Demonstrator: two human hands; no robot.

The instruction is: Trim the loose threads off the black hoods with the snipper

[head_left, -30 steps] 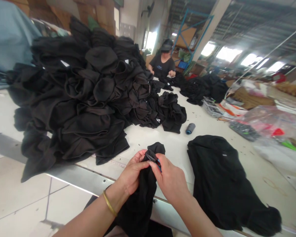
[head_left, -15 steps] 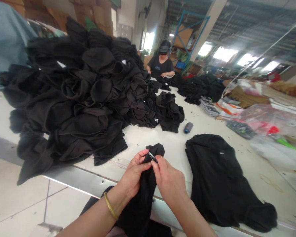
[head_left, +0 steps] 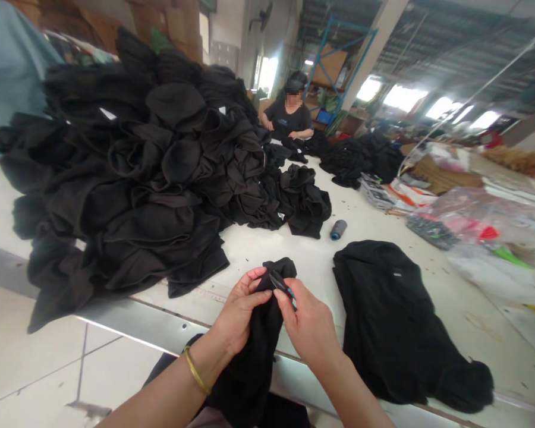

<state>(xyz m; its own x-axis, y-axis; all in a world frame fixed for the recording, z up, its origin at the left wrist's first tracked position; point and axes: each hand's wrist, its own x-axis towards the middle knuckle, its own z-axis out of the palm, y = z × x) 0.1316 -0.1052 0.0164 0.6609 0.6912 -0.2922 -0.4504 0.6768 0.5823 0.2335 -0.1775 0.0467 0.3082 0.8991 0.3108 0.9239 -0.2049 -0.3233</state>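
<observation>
Black garment (head_left: pixel 266 333): where?
"Pinched by the left hand (head_left: pixel 237 315), over the table edge (head_left: pixel 160 326), lower end indistinct."
"Right hand (head_left: pixel 312 324) fingers?"
"Curled around small snips (head_left: pixel 279 283), handles mostly hidden."

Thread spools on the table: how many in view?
1 visible: a grey spool on the table beyond the right hand, between the black heap and the flat-laid black cloth. Others may be hidden under fabric.

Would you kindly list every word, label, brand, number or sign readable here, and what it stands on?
None is legible.
Co-worker's dark shirt: lettering, too blurred.
Ruler-like strip: markings, too small.
White tag and pale label on black garments: any print, too small.
</observation>
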